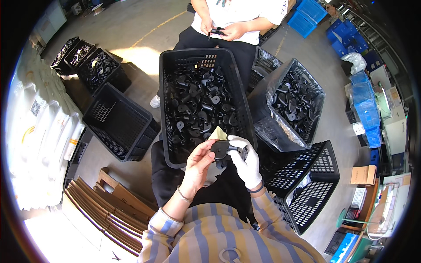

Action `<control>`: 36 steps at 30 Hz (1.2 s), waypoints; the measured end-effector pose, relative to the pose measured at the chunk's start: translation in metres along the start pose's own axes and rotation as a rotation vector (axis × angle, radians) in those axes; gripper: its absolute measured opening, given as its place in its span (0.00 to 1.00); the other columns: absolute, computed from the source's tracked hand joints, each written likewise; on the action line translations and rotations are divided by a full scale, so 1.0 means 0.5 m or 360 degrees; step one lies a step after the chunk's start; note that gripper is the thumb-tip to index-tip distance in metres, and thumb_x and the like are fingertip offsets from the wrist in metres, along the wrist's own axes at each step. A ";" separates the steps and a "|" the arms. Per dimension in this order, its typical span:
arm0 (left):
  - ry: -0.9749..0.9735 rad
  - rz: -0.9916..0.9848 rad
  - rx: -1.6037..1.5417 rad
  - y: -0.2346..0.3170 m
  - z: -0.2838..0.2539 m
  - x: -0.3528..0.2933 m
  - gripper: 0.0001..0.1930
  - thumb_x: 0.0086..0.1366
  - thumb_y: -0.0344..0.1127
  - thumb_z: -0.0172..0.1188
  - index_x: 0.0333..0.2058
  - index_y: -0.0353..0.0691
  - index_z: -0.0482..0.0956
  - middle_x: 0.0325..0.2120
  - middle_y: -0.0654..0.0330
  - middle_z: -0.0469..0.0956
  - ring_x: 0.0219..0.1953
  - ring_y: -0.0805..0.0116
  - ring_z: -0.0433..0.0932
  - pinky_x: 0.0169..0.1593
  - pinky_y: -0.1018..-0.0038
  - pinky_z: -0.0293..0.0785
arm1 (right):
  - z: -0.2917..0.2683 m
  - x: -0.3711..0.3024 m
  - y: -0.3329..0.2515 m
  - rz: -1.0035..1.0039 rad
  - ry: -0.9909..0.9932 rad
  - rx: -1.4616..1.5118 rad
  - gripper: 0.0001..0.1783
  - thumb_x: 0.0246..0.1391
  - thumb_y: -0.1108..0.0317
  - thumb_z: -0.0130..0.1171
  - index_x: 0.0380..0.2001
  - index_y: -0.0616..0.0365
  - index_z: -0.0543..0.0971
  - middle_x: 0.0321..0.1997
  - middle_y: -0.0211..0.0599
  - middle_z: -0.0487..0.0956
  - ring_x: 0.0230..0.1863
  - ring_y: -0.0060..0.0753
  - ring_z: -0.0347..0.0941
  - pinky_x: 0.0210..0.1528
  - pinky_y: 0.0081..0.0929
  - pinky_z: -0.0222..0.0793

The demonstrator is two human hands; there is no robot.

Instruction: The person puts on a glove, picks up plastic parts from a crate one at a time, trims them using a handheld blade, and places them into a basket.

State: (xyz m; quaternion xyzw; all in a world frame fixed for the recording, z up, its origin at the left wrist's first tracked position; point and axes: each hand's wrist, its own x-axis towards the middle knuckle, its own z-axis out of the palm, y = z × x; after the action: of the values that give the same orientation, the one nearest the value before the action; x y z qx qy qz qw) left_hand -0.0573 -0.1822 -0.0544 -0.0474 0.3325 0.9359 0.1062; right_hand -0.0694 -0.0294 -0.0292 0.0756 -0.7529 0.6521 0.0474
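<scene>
Both my hands meet over the near edge of a large black crate (164, 151) heaped with black plastic parts (193, 105). Between them is one black plastic part (220, 149) with a rounded flat end and a small hole. My bare left hand (199, 162) pinches its left side between thumb and fingers. My right hand (247, 164), in a white glove, grips the other side. A pale yellow piece of paper or cloth (218, 133) shows just behind the part. Below the held part another dark piece (221, 165) shows; whether it belongs to it I cannot tell.
Across the crate a co-worker's hands (232, 31) hold a black part. To the right stand a lined crate (263, 116) of similar parts and a tipped black crate (326, 164). At left are a black crate (118, 127), flattened cardboard (101, 210) and white sacks (39, 144).
</scene>
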 end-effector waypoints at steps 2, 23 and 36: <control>-0.0042 0.0042 0.0057 -0.004 -0.002 0.001 0.17 0.59 0.23 0.51 0.48 0.38 0.69 0.49 0.58 0.70 0.48 0.73 0.70 0.53 0.76 0.63 | -0.001 -0.002 -0.003 0.0094 0.0016 0.0138 0.11 0.53 0.75 0.49 0.41 0.63 0.72 0.41 0.38 0.75 0.35 0.20 0.70 0.36 0.15 0.65; 0.0033 -0.0246 0.2379 -0.034 -0.201 0.103 0.20 0.51 0.30 0.57 0.45 0.33 0.69 0.36 0.45 0.74 0.35 0.52 0.76 0.39 0.66 0.74 | -0.190 0.052 0.123 0.1161 0.0500 0.0991 0.15 0.56 0.56 0.50 0.35 0.58 0.71 0.20 0.31 0.71 0.15 0.15 0.64 0.11 0.09 0.52; 0.0775 -0.0535 0.2965 -0.121 -0.316 0.248 0.14 0.48 0.29 0.57 0.35 0.36 0.71 0.38 0.50 0.72 0.39 0.55 0.76 0.40 0.66 0.73 | -0.178 -0.012 0.116 0.1142 0.0447 0.1047 0.20 0.56 0.59 0.50 0.47 0.60 0.68 0.33 0.35 0.77 0.23 0.16 0.70 0.14 0.07 0.56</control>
State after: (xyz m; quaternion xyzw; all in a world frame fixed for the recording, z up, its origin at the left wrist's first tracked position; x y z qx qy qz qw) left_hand -0.1614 -0.2155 -0.2334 -0.1832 0.9406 0.2356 0.1618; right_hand -0.0763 0.0668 -0.0737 -0.2653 -0.4727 0.8337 -0.1052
